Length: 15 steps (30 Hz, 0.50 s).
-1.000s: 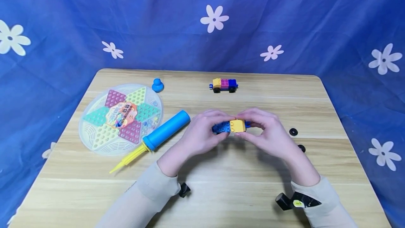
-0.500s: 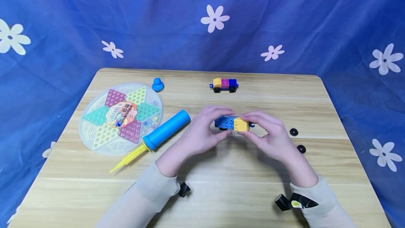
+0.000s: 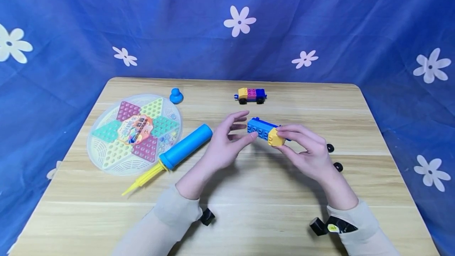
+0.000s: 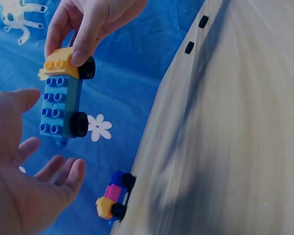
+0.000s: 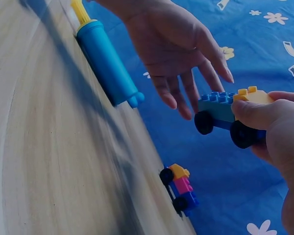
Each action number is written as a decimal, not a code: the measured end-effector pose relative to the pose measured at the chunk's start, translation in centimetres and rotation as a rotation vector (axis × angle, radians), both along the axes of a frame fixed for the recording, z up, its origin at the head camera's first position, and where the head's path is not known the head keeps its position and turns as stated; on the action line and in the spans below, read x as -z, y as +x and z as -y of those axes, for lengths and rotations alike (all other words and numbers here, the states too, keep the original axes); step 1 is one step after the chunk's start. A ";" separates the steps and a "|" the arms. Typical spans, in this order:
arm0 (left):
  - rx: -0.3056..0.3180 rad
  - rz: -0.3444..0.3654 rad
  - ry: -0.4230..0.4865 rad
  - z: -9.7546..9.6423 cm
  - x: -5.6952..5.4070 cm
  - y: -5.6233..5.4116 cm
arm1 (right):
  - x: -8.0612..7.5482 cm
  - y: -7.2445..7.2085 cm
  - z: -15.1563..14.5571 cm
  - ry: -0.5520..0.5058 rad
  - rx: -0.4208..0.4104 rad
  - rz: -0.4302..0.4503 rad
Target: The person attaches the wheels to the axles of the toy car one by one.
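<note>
A toy building-block car (image 3: 261,128) has a light blue studded block, a yellow sloped block at one end and a dark blue base. My right hand (image 3: 306,150) pinches it by the yellow end and holds it raised over the table, tilted. Two black wheels show on one side of the car (image 4: 59,105) in the left wrist view. To its left, my left hand (image 3: 225,143) is spread with relaxed fingers, the thumb tip overlapping the blue block in the head view. In the right wrist view the left palm (image 5: 171,44) faces the car and holds nothing.
Two loose black wheels (image 3: 338,166) lie right of my right hand. A second block car (image 3: 251,95), yellow, pink and blue, stands at the back. On the left are a blue hand pump (image 3: 186,146), a round Chinese checkers board (image 3: 103,161) and a blue duck (image 3: 176,96).
My left hand has let go of the car and drawn slightly left, fingers spreading. The right hand has turned the car so its blue end points up and away.
</note>
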<state>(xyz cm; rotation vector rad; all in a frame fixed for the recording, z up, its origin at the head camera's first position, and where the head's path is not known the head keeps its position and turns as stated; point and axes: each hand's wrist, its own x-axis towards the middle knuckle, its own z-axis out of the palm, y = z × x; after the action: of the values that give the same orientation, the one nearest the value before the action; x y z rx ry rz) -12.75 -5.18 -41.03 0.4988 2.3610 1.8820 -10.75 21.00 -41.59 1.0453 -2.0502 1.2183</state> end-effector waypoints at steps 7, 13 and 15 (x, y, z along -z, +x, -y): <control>0.002 0.181 0.170 -1.5 0.7 0.1 | 0.7 -0.3 0.5 -0.023 0.039 -0.117; -0.061 0.264 0.294 -2.6 0.8 -0.1 | 1.3 -0.6 1.5 -0.035 0.085 -0.240; -0.074 0.287 0.326 -2.9 0.8 -0.2 | 1.4 -0.7 1.8 -0.034 0.090 -0.260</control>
<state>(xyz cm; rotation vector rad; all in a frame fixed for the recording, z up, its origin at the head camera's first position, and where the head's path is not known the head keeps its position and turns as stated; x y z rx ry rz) -12.96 -2.27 -41.83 0.1471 1.9296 2.2137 -11.45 19.23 -43.00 1.0253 -1.8497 1.0112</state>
